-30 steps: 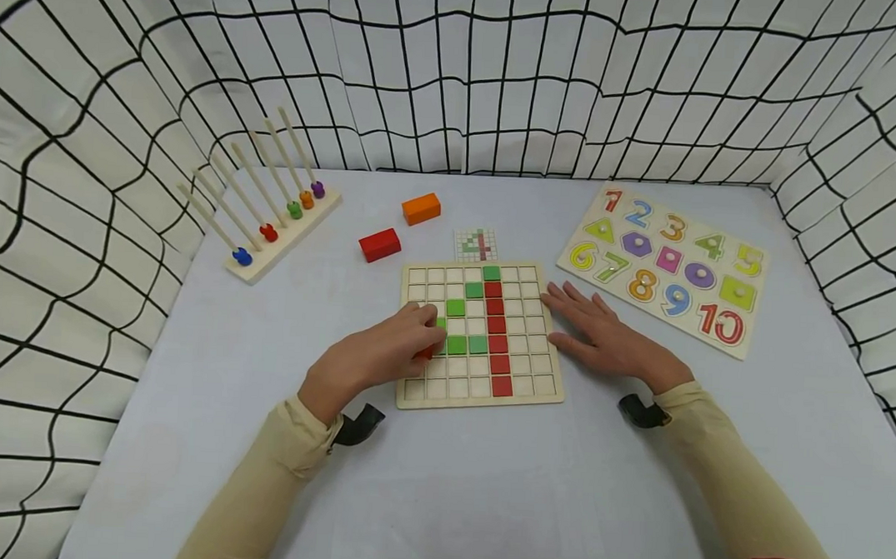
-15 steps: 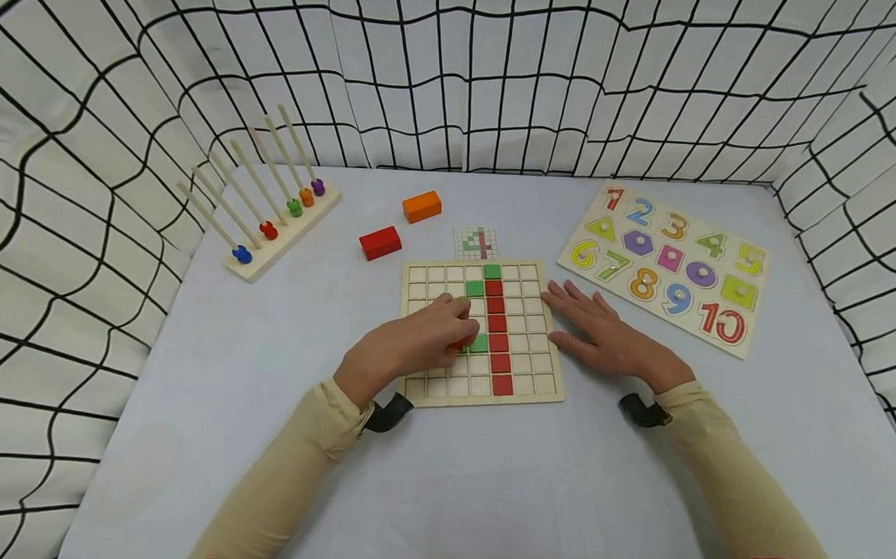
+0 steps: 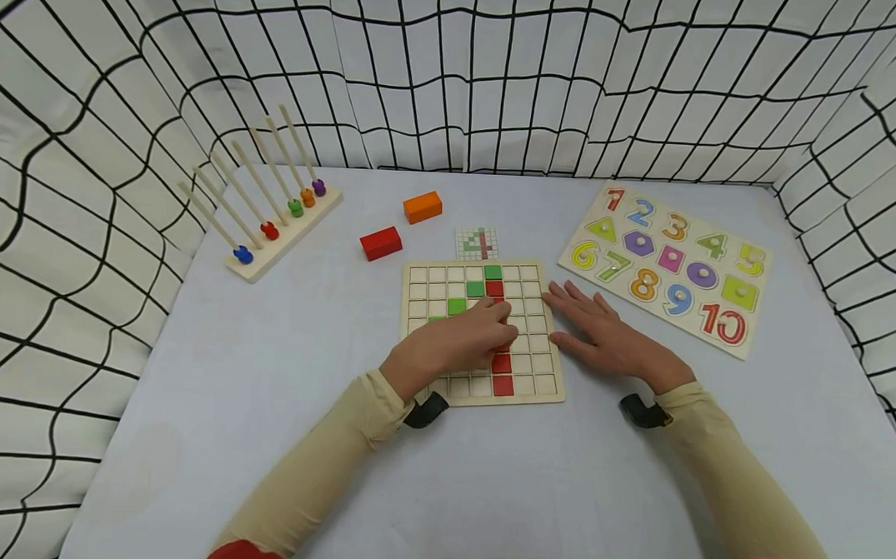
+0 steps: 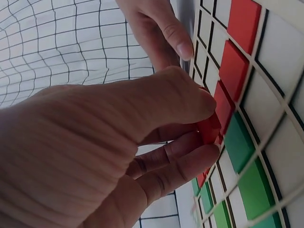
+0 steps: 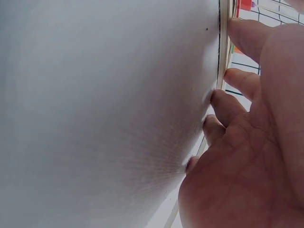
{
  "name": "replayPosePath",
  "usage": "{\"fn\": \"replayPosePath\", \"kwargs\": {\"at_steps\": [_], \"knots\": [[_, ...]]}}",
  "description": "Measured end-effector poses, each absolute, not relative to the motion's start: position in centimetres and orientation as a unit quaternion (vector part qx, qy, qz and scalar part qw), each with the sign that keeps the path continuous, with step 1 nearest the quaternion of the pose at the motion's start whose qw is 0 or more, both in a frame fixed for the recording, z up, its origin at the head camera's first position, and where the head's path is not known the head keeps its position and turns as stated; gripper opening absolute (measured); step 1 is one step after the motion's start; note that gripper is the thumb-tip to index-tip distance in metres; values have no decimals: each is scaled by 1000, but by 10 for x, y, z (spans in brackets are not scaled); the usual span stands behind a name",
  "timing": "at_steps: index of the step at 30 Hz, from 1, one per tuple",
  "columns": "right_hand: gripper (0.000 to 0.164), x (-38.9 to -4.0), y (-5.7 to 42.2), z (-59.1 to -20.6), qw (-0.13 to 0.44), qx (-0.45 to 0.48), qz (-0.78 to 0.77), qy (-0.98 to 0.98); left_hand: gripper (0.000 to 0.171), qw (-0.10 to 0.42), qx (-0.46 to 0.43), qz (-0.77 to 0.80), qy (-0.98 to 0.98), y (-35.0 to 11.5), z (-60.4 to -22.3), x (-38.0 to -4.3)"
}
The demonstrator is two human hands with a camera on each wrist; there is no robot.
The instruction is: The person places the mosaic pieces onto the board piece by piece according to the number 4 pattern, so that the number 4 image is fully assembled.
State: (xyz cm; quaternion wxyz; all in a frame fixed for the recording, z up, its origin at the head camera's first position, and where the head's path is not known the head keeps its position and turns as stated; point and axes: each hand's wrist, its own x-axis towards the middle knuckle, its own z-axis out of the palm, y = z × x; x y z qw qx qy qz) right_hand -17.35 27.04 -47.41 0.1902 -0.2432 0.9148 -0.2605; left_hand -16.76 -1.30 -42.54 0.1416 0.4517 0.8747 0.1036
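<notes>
A wooden grid board lies on the table, with a column of red square tiles and several green tiles set in its cells. My left hand is over the red column and pinches a red tile between thumb and fingers, close to the board. Part of the column and some green tiles are hidden under this hand in the head view. Flat on the table, my right hand touches the board's right edge with its fingertips and thumb.
Behind the board lies a small pattern card. A red block and an orange block sit at the back left, near a peg stand with beads. A number-and-shape puzzle lies at the right. Black netting surrounds the table.
My left hand has moved right across the board, from the green tiles at the left to the red column, still pinching a red tile. The right hand has stayed in place.
</notes>
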Motion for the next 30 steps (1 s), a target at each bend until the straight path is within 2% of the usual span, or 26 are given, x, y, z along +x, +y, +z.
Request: {"fn": "replayPosePath", "kwargs": {"at_steps": [10, 22, 30], "knots": [[71, -174, 271, -476, 189, -247, -257, 915, 11, 156, 442, 61, 881, 16, -424, -172], [69, -174, 271, -478, 183, -253, -261, 914, 27, 166, 438, 20, 883, 31, -431, -176], [70, -174, 272, -477, 183, -250, -259, 915, 28, 165, 438, 20, 883, 36, -432, -178]]}}
